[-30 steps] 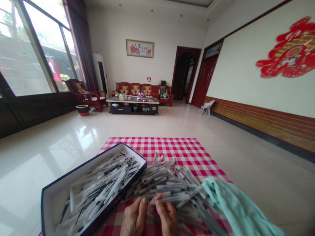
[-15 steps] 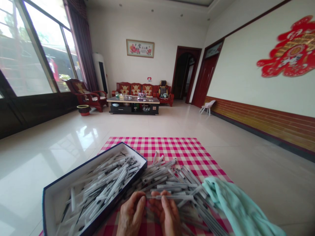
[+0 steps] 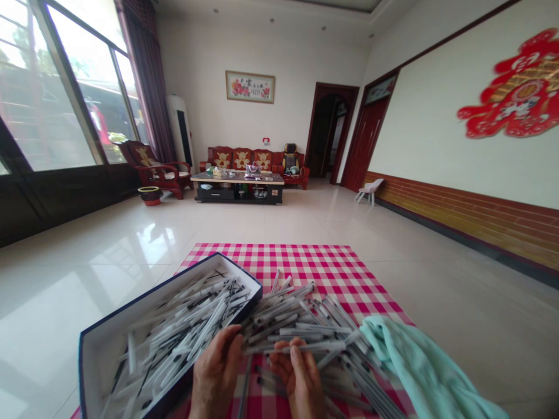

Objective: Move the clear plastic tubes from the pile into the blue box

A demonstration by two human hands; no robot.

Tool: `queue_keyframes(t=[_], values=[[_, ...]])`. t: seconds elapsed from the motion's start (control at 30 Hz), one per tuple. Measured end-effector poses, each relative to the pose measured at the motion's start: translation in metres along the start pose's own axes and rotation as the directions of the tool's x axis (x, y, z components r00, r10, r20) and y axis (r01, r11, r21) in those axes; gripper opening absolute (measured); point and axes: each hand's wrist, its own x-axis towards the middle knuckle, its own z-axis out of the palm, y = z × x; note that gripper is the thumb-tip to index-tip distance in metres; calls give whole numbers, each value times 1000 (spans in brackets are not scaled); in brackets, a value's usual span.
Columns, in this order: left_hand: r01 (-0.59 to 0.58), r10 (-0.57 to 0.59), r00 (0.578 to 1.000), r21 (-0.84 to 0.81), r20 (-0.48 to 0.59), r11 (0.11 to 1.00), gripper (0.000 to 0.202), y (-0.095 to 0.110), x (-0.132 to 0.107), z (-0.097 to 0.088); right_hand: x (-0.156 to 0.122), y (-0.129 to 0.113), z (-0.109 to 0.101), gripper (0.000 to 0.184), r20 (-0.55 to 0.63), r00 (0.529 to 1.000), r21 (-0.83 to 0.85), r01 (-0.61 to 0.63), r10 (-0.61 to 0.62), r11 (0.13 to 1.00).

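Observation:
In the lower middle, my right hand (image 3: pixel 301 378) pinches a pen (image 3: pixel 323 346) with a pale translucent barrel between thumb and fingers. The pen lies nearly level and points right, above the loose pens. My left hand (image 3: pixel 216 369) is beside the box's near right edge, apart from that pen. Its thumb and fingers are curled together, and whatever they hold is hidden. A heap of similar pens (image 3: pixel 279 311), many with dark ends, spreads on the cloth around and beyond my hands. The blue-edged white box (image 3: pixel 94 355) on the left holds many pale pens and thin dark pieces.
A pink-and-white checked cloth (image 3: pixel 345 265) covers the surface under the pens. A mint-green cloth (image 3: pixel 419 361) lies at the right. Farther back stand a low table (image 3: pixel 238 177), a red wooden sofa (image 3: pixel 218 154) and a small pale chair (image 3: pixel 370 189).
My left hand has moved left, away from the pen, towards the box. My right hand keeps the pen in nearly the same place, slightly tilted.

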Motion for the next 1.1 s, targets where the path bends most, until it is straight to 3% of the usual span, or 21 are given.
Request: queue_keyframes(t=[0.17,0.27,0.4,0.47,0.57,0.63,0.73,0.9,1.1], values=[[-41,111,979,363,-173,931,20,-4,18,-30,-4,0,6,39,-14,999,-19,34,-34,999],[-20,127,974,485,-189,875,21,-7,23,-37,-5,1,7,40,-18,999,-25,36,-37,999],[35,65,985,549,-161,835,31,-6,24,-37,-5,2,8,40,-25,999,-14,35,-35,999],[-3,104,983,554,-152,833,31,-3,22,-34,-5,2,9,40,-26,999,-12,34,-35,999],[-175,260,959,486,-112,856,24,5,13,-23,-5,1,9,40,-19,999,-5,33,-33,999],[-315,343,939,371,-9,873,21,10,4,-9,-6,1,8,39,-9,1000,-10,29,-30,1000],[-438,415,899,239,140,867,19,14,-10,12,-5,1,5,38,15,1000,-35,5,-4,999],[-437,401,883,119,242,891,22,15,-25,30,-1,3,-1,34,64,997,-31,-46,47,998],[-443,378,876,187,300,877,22,13,-19,20,0,3,-2,33,13,1000,-98,-4,6,995]])
